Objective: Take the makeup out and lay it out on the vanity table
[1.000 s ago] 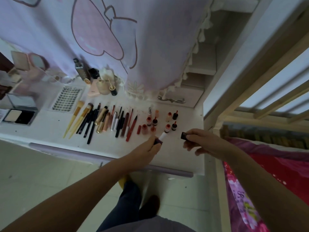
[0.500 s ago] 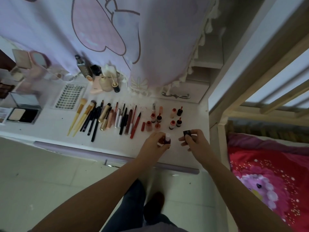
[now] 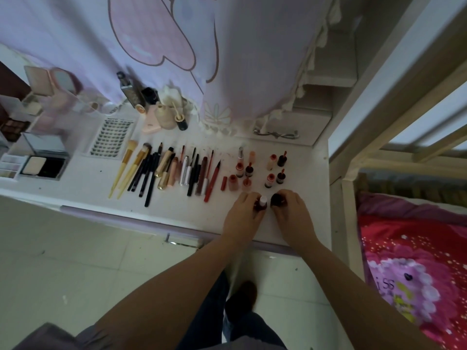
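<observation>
On the white vanity table, my left hand grips an upright lipstick with a dark red base and pale tip. Just right of it, my right hand holds the dark lipstick cap close to the table top. Both hands sit near the front right of the table. Behind them stand several small lipsticks and caps in rows. Left of those lies a row of pencils, tubes and brushes.
Palettes and compacts sit at the far left, a lash tray and bottles at the back. A pink curtain hangs behind. A bed frame and red bedding border the right.
Both hands came down and together onto the table. The lipstick went from tilted in the air to upright on the table top, and the cap now sits right beside it.
</observation>
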A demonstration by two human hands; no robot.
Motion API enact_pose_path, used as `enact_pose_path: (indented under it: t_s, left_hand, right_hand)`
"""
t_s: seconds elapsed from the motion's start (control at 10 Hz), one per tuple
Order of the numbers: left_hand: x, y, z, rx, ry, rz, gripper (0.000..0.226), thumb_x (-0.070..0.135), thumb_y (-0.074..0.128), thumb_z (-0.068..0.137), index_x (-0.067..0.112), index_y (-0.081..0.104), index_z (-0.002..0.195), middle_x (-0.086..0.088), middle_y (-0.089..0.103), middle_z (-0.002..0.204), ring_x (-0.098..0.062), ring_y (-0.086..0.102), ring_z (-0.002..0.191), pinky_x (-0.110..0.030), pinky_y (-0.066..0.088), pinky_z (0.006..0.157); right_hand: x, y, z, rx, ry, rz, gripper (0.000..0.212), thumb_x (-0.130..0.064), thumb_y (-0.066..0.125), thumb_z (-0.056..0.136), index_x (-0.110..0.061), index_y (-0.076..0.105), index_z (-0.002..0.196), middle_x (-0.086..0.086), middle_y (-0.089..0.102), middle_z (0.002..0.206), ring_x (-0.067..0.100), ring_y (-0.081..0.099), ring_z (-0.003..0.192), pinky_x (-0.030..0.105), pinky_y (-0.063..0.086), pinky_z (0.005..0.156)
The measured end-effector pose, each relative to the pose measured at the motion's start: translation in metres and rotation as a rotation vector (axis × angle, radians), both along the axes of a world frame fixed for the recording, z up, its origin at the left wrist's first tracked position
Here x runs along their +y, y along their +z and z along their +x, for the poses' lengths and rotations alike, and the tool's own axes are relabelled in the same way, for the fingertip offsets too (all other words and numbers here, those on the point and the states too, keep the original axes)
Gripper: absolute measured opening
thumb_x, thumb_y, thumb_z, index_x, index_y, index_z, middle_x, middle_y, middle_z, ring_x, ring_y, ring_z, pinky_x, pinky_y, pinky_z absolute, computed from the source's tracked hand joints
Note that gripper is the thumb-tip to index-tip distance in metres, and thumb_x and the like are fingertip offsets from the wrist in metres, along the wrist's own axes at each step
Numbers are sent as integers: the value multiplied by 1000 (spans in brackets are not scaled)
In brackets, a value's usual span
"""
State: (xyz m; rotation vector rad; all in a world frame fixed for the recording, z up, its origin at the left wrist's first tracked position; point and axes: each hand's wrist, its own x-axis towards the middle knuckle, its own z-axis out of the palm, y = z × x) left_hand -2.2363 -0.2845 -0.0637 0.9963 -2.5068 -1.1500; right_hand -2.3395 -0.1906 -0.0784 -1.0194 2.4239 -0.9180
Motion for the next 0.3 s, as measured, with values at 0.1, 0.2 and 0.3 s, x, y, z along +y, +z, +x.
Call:
enact_pose_path:
  t_s: [0.1, 0.2, 0.3]
  left_hand:
    - [-1, 1, -1, -31, -7, 19, 20, 21, 54, 93, 10, 54, 110, -5, 54, 111, -8, 45, 89, -20, 37, 78]
    - [-2, 3, 3, -50, 2, 66, 32, 24, 55, 92, 12, 49, 120, -4, 52, 117, -14, 51, 99, -25, 42, 85]
    - [-5, 10, 22, -134, -53, 36, 44, 27, 56, 92, 16, 41, 132, 0, 50, 119, -10, 51, 101, -21, 43, 84]
  right_hand:
    - [-1, 0, 1, 5, -11, 31, 16, -15, 55, 91, -12, 55, 106, 3, 58, 104, 23, 53, 95, 30, 42, 84]
    - [-1, 0, -1, -130, -21, 52, 46, -27, 59, 89, -15, 43, 131, 3, 57, 117, 23, 52, 107, 35, 44, 92]
    - [11, 16, -13, -151, 9, 202, 63, -40, 57, 90, -21, 29, 143, 3, 52, 128, 22, 48, 116, 39, 42, 100]
